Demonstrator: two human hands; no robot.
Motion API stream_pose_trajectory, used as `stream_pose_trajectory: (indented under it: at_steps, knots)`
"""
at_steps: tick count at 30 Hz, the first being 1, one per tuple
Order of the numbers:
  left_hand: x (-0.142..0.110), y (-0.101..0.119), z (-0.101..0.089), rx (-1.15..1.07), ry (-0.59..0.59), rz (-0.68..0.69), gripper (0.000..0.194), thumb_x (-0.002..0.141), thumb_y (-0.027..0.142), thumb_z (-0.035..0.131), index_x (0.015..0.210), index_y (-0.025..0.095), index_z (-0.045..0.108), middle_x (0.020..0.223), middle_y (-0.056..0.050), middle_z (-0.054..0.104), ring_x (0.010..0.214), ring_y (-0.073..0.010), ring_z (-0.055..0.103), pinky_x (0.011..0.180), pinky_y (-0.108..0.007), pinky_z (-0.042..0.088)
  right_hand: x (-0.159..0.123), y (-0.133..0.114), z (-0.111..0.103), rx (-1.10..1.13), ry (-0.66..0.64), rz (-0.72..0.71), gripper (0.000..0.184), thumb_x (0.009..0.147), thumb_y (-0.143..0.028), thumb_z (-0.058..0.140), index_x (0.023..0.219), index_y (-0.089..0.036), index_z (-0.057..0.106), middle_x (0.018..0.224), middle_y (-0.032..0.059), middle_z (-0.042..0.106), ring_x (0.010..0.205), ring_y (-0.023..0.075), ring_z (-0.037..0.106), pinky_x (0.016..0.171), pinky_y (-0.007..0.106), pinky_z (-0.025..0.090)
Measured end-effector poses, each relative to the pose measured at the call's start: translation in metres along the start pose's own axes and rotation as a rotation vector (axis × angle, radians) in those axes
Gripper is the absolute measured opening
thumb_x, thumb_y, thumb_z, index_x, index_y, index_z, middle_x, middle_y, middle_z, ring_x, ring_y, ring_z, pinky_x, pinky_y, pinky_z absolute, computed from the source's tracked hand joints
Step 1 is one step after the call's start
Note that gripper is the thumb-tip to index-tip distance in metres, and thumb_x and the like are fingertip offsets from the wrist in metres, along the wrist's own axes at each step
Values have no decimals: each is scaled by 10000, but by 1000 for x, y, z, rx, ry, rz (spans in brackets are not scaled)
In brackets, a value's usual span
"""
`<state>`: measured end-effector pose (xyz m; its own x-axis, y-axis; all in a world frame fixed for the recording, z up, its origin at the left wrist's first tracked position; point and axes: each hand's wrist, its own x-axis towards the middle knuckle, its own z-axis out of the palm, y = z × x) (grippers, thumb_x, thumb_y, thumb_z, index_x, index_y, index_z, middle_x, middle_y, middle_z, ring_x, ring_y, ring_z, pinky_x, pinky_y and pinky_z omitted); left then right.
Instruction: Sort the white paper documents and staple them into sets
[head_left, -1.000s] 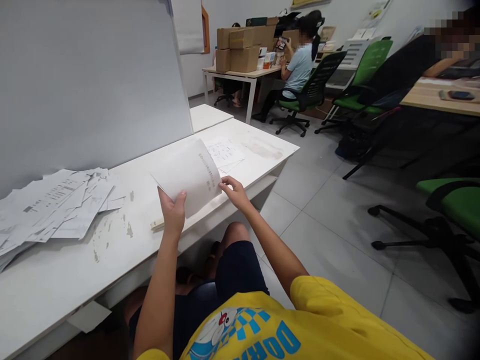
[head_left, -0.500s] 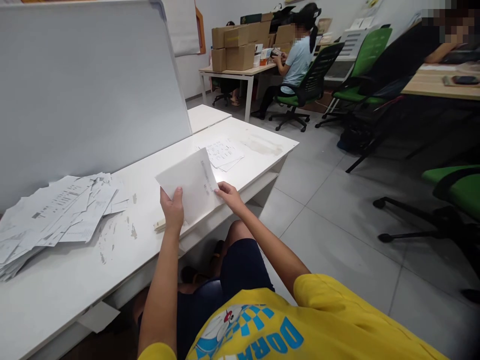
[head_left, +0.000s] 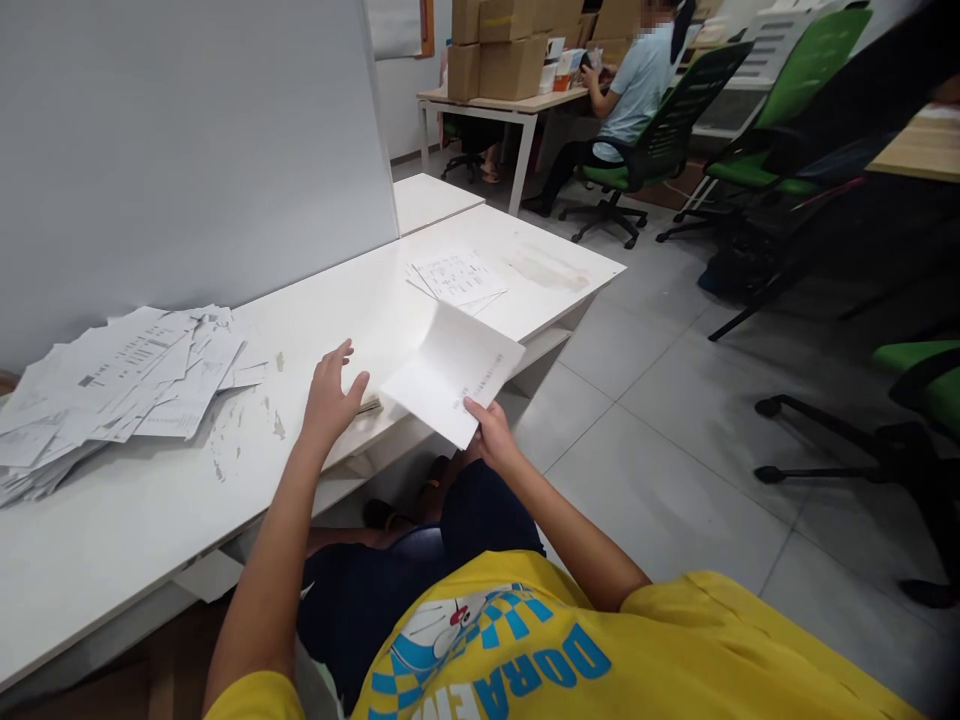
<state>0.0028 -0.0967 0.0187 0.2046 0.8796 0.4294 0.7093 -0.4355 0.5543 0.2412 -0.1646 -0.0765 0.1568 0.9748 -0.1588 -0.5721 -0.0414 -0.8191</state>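
Observation:
My right hand (head_left: pixel 491 430) pinches the lower right corner of a creased white sheet of paper (head_left: pixel 454 370), held above the front edge of the white table (head_left: pixel 330 320). Faint print runs along the sheet's right side. My left hand (head_left: pixel 330 390) hovers over the table, left of the sheet, fingers apart and nothing in them. Just beside its thumb a small, thin pale object (head_left: pixel 369 406) lies near the table edge; its kind is unclear. Behind the sheet lie a few printed papers (head_left: pixel 457 278).
A large messy heap of printed papers (head_left: pixel 135 375) covers the table's left part. Along the back stands a tall white panel (head_left: pixel 187 140). Beyond are cardboard boxes (head_left: pixel 510 65) on another desk, a seated person (head_left: pixel 634 85) and green chairs (head_left: pixel 806 90).
My left hand has let go of the paper and moved left, its fingers spreading. With the right hand, the sheet has shifted right and tilted flatter. The view has turned slightly downward.

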Motion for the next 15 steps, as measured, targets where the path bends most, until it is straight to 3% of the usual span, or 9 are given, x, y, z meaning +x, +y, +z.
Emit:
stream_pose_trajectory:
  at_steps: [2, 5, 10, 15]
  knots:
    - [-13, -14, -6, 120, -104, 113, 470, 873, 434, 504, 1272, 196, 579, 1259, -136, 597, 1174, -306, 535, 1016, -488, 404, -13, 18, 2, 9, 105, -21, 337, 682, -446, 748, 881, -205, 621, 715, 0, 649, 464, 102, 474, 353, 226, 312]
    - [-32, -29, -8, 170, -232, 186, 428, 899, 446, 476, 1225, 213, 626, 1214, -120, 647, 1129, -299, 574, 969, -461, 442, -29, 34, 12, -9, 115, -31, 307, 705, -436, 736, 857, -203, 608, 683, -10, 601, 449, 84, 395, 349, 223, 270]
    - [-49, -39, -1, 196, -179, 177, 472, 957, 423, 398, 1353, 199, 525, 1301, -108, 622, 1163, -277, 583, 963, -450, 471, -40, 42, 28, -96, 161, -87, 348, 720, -486, 725, 840, -192, 582, 608, -33, 539, 425, 74, 360, 351, 224, 301]
    - [-52, -42, 3, 265, -148, 211, 469, 974, 411, 386, 1358, 176, 518, 1305, -110, 621, 1181, -255, 587, 992, -425, 482, -43, 43, 28, -185, 223, -132, 407, 745, -521, 698, 915, -172, 577, 589, -43, 529, 426, 79, 376, 358, 220, 306]
